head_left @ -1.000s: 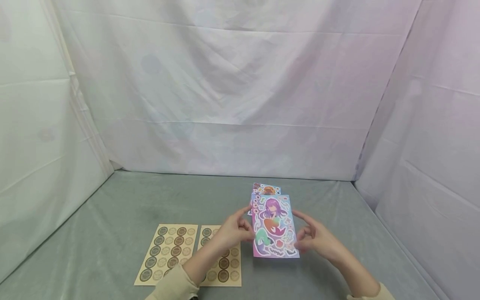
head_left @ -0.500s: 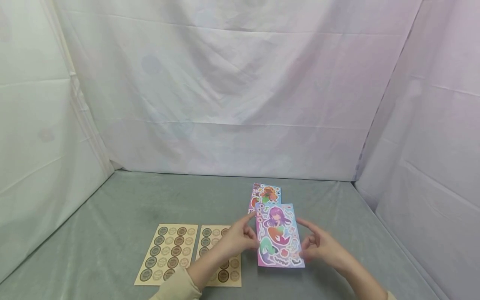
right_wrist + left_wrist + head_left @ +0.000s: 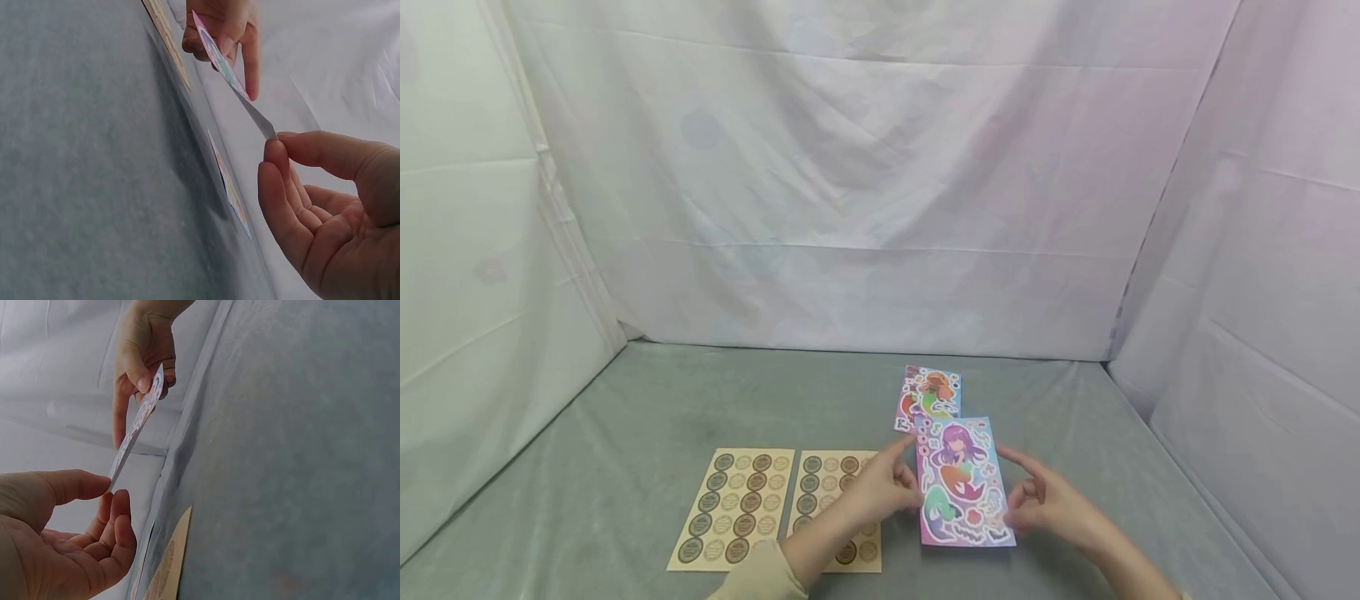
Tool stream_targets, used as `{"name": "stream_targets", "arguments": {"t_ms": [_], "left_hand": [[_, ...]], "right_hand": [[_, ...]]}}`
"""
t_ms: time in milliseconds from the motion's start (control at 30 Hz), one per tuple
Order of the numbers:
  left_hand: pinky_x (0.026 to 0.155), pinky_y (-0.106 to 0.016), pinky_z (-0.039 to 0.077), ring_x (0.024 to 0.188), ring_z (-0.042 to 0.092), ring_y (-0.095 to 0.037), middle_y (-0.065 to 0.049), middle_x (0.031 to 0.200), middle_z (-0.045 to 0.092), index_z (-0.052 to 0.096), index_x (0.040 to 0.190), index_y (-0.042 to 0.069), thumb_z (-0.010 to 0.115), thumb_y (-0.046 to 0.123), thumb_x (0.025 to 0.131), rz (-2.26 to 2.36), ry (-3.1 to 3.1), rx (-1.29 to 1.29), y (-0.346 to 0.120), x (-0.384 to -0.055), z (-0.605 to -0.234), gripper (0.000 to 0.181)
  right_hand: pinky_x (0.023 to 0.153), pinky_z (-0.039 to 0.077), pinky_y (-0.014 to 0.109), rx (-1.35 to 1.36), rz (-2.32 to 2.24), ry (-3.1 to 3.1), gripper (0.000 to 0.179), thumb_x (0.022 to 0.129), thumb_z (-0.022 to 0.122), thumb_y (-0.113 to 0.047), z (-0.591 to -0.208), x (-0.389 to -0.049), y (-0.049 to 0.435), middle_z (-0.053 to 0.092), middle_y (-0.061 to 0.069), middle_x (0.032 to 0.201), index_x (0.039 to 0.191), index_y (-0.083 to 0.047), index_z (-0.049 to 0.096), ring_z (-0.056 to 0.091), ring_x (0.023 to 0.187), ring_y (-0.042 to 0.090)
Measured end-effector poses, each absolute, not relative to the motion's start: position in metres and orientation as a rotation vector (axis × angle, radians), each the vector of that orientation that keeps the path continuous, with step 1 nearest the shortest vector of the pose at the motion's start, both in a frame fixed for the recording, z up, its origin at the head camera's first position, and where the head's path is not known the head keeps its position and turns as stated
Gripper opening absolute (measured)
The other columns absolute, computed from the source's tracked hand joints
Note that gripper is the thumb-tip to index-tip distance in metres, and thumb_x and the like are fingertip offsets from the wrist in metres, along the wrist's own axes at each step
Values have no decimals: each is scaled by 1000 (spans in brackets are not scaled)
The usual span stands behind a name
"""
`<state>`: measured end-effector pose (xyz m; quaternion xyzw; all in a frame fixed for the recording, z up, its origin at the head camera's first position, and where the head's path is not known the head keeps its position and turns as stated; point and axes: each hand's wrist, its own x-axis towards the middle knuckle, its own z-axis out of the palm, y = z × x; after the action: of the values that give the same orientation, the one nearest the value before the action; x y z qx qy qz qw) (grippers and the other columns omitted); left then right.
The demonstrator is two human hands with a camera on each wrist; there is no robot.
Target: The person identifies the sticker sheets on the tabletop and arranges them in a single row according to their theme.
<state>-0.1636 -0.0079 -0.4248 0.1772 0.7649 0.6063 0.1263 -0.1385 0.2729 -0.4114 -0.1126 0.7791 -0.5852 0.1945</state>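
My left hand (image 3: pixel 878 486) and right hand (image 3: pixel 1051 505) are pinching opposite long edges of a mermaid sticker sheet (image 3: pixel 962 485); it's hovering above the bench (image 3: pixel 737 400) between them, its long axis running near to far.

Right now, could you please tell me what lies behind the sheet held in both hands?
In the head view, another colourful sheet lies on the table behind the held sheet. Its near edge is partly covered and cannot be fully seen.
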Motion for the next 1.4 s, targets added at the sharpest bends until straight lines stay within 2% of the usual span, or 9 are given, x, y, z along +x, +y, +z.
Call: {"name": "stream_targets", "arguments": {"t_ms": [300, 533, 833, 1133, 1400], "left_hand": [[55, -31, 53, 58, 61, -19, -5, 67, 62, 28, 148, -2, 71, -9, 70, 1733, 2207, 465, -2, -160, -429, 89], [52, -32, 51, 55, 61, -21, -7, 66, 62, 29, 147, -3, 72, -9, 70, 1718, 2199, 472, -3, -159, -431, 89], [47, -30, 49, 51, 60, -20, -6, 63, 62, 32, 144, -6, 74, -7, 70, 1646, 2214, 471, -3, -158, -432, 85], [42, -22, 41, 47, 57, -16, -5, 61, 62, 34, 143, -8, 74, -4, 72, 1579, 2226, 452, -3, -159, -433, 82], [39, -22, 41, 43, 54, -14, -6, 59, 61, 36, 141, -10, 73, -5, 72, 1552, 2246, 474, -1, -159, -436, 79]], "right_hand": [[59, 55, 35, -349, -1667, 2218, 83, 82, 69, 0, -418, -138, 274, 61, 14, 79, 146, 10, 18, 60, 64, 20], [57, 55, 34, -356, -1669, 2279, 74, 83, 68, -1, -424, -139, 273, 60, 12, 77, 141, 14, 26, 61, 62, 20], [55, 55, 34, -311, -1658, 2291, 73, 82, 70, -1, -430, -140, 272, 61, 12, 75, 139, 17, 27, 61, 61, 21], [55, 55, 33, -250, -1601, 2297, 73, 82, 72, -4, -431, -139, 271, 61, 9, 74, 138, 16, 29, 61, 61, 20], [54, 54, 31, -212, -1570, 2300, 74, 81, 73, -5, -432, -139, 270, 62, 9, 73, 137, 15, 31, 61, 61, 19]]}}
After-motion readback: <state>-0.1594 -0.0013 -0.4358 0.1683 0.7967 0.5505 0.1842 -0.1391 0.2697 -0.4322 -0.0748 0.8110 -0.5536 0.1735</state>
